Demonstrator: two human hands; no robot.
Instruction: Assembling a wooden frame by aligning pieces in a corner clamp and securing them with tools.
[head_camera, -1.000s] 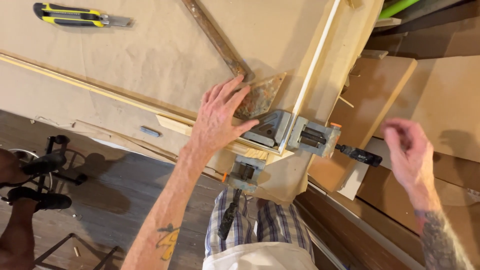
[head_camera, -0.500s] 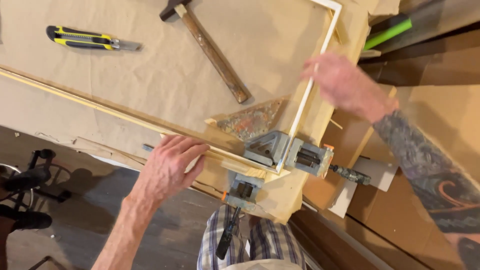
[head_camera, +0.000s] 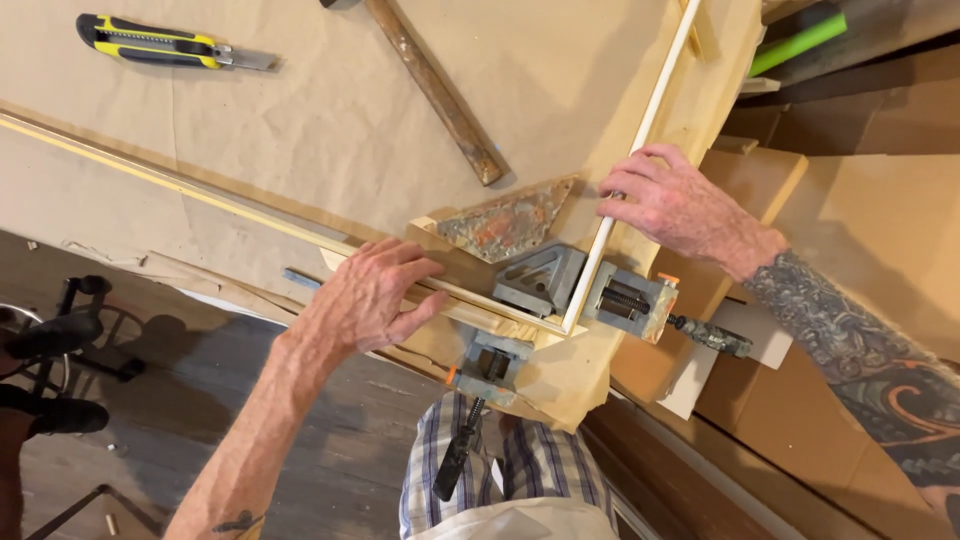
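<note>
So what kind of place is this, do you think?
Most likely a home woodworking or framing bench: a paper-covered worktable, a metal corner clamp holding two thin wood strips at a right angle, plus a hammer and a yellow utility knife.

Your left hand (head_camera: 368, 295) lies flat on the long wooden strip (head_camera: 200, 195), pressing it near the corner clamp (head_camera: 545, 285). Your right hand (head_camera: 672, 205) pinches the pale strip (head_camera: 655, 100) that runs up from the same clamp; the two strips meet there at a right angle. The table (head_camera: 300, 120) is covered with brown paper. On it, a hammer (head_camera: 435, 90) lies above the clamp, and a yellow-black utility knife (head_camera: 165, 43) lies well apart on the left.
</note>
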